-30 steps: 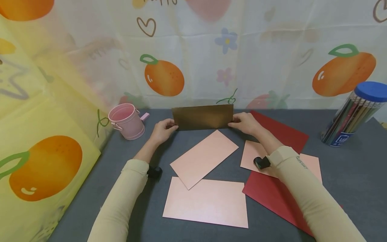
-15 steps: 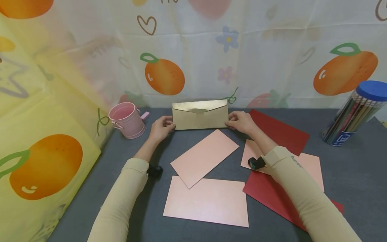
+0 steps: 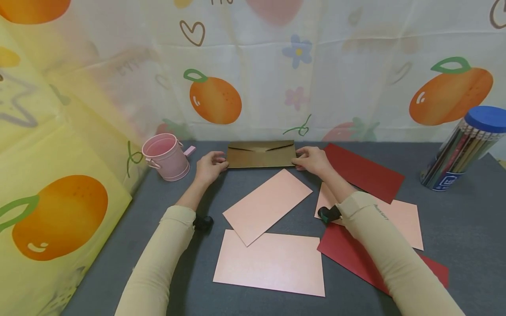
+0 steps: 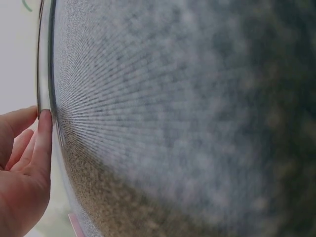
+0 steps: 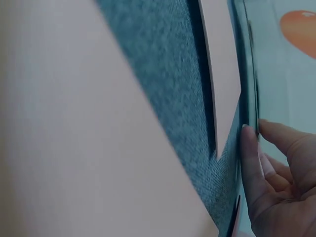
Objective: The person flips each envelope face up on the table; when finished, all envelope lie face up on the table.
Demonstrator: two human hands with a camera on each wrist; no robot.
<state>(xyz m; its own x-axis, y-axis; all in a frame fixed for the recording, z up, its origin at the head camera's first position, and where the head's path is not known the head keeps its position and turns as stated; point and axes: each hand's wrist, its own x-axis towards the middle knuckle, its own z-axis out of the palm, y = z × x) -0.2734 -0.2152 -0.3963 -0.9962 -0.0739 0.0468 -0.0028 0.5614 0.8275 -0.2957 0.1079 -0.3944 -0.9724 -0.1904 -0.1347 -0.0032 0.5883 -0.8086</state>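
1. Pink bucket: stands on the counter just left of the left hand.
2. Left hand: thumb and finger are clamped on the left end of the gold envelope.
3. Gold envelope: spans the gap between both hands at the rear of the counter; its flap side faces the person, and dark slits show beneath the flap edges.
4. Front pink rectangle: lies flat, well in front of both hands.
5. Angled pink rectangle: lies between the forearms, in front of the hands; its near corner overlaps the front pink rectangle.
6. Right hand: thumb and finger are clamped on the right end of the gold envelope.
7. Lower red rectangle: lies nearer the person than the right hand, partly beneath the sleeve.
8. Upper red rectangle: lies just right of the right hand, overlapping the right-hand pink rectangle.
9. Blue-lidded pencil jar: stands well right of the right hand.
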